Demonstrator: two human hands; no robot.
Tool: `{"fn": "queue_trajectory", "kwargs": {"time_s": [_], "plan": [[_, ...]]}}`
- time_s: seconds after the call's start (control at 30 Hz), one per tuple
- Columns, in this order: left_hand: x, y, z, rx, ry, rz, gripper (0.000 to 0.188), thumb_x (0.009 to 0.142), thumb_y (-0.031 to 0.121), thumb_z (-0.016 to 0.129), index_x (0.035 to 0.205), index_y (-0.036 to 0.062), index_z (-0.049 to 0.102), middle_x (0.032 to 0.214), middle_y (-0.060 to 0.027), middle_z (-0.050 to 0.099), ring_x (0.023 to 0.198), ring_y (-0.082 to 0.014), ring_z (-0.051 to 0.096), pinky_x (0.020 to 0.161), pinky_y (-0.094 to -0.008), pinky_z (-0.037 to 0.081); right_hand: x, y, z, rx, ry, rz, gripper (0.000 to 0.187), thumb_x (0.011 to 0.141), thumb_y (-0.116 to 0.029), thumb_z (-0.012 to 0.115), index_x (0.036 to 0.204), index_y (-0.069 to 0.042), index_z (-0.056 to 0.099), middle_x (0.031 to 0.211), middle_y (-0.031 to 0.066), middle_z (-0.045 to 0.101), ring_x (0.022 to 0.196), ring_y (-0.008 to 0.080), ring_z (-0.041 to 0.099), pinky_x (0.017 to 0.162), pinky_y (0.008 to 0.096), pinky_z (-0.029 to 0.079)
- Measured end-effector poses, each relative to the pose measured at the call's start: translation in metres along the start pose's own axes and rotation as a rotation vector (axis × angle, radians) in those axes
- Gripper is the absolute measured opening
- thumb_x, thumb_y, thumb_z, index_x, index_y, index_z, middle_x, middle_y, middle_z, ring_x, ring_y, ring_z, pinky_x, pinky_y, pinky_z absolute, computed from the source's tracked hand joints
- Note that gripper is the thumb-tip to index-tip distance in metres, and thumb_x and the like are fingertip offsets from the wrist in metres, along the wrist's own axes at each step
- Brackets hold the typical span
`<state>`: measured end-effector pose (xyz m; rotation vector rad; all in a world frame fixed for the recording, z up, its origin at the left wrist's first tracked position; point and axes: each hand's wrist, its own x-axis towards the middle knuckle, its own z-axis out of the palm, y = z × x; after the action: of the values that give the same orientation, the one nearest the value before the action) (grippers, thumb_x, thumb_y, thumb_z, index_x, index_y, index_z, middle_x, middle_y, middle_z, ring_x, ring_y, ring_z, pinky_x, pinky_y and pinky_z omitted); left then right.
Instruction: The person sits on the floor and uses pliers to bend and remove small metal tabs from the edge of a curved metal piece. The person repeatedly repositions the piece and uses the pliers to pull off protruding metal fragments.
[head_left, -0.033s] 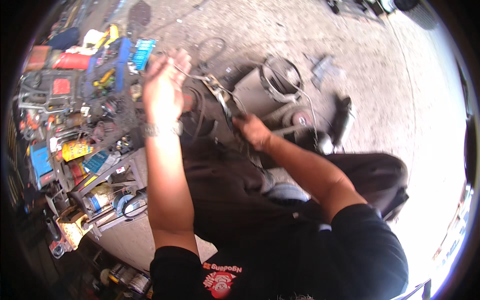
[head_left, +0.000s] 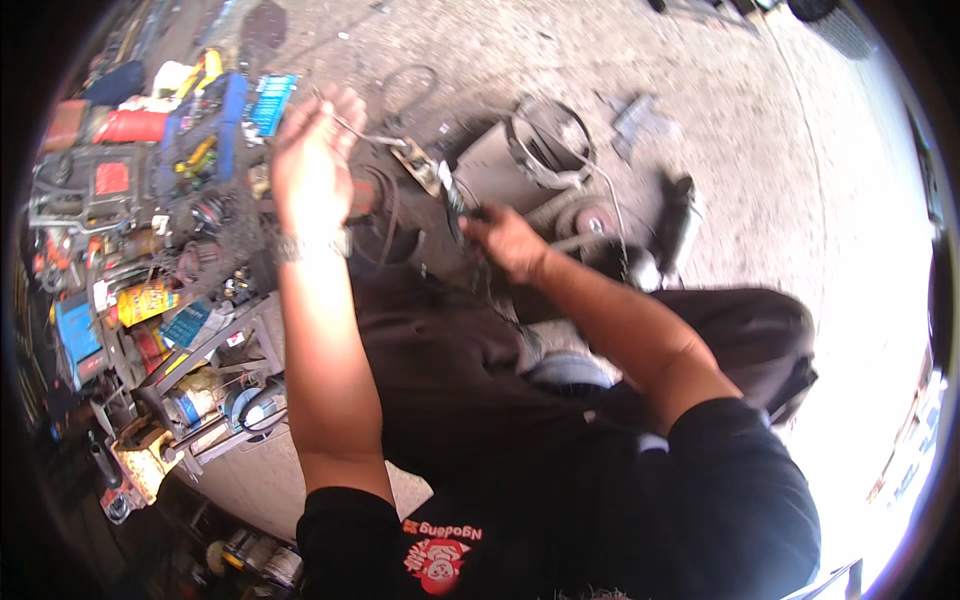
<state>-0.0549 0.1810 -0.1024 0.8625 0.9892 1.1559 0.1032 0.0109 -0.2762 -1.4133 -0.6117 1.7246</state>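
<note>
My left hand (head_left: 318, 145), with a band on the wrist, is raised at the left of my lap. A thin metal rod (head_left: 372, 136) runs out from its fingers, which look loosely closed on it; overexposure hides the exact grip. The rod's other end reaches a flat, brownish metal piece (head_left: 415, 168) lying slantwise in front of me. My right hand (head_left: 508, 243) is closed round a dark handle (head_left: 463, 218) near the lower end of that piece. What joins handle and piece is blurred.
A grey metal cylinder (head_left: 492, 165) stands ahead, with an angle grinder (head_left: 595, 222) and a dark bottle (head_left: 682, 222) to its right. Dark cable (head_left: 392, 215) loops between my hands. A blue tool tray (head_left: 232, 125) and many jumbled tools fill the left side.
The whole scene has shifted slightly up and left in the view. Both hands keep nearly the same places relative to the rod and the metal piece.
</note>
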Motion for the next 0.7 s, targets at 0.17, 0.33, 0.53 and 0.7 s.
{"fn": "queue_trajectory", "kwargs": {"time_s": [0.17,0.33,0.53,0.7], "plan": [[-0.011,-0.003,0.038,0.258,-0.039,0.143,0.022,0.099,0.0,0.056,0.119,-0.0068,0.064,0.109,-0.0147,0.069,0.093,-0.0203,0.068,0.087,-0.0326,0.058,-0.041,-0.032,-0.116,-0.174,0.476,-0.188,0.034,0.085,-0.032,0.081,0.102,-0.005,0.072,0.07,0.0003,0.06,0.06,0.0086,0.049,0.055,0.0306,0.04],[-0.019,-0.014,0.06,0.412,-0.181,0.197,0.025,0.099,0.0,0.056,0.123,-0.0059,0.064,0.117,-0.0132,0.07,0.093,-0.0163,0.068,0.086,-0.0291,0.057,-0.07,0.077,-0.256,-0.131,1.037,0.159,0.021,0.091,-0.023,0.073,0.089,-0.006,0.06,0.066,0.0058,0.061,0.048,0.0181,0.055,0.044,0.0359,0.044],[-0.029,-0.03,0.059,0.672,-0.24,0.237,0.023,0.098,0.003,0.057,0.116,-0.003,0.069,0.102,-0.0104,0.075,0.089,-0.0137,0.07,0.082,-0.0261,0.056,-0.096,0.085,-0.21,-0.308,1.044,0.486,0.042,0.085,-0.032,0.08,0.105,0.003,0.07,0.099,0.0161,0.071,0.087,0.0286,0.069,0.075,0.0443,0.054],[-0.026,-0.032,0.054,0.856,-0.303,0.275,0.023,0.098,0.006,0.057,0.116,-0.0013,0.07,0.101,-0.0112,0.076,0.091,-0.0156,0.071,0.082,-0.0277,0.055,-0.097,0.07,-0.203,0.075,1.289,0.29,0.04,0.079,-0.031,0.086,0.098,0.002,0.072,0.086,0.0105,0.072,0.077,0.0265,0.069,0.07,0.0418,0.055]]}}
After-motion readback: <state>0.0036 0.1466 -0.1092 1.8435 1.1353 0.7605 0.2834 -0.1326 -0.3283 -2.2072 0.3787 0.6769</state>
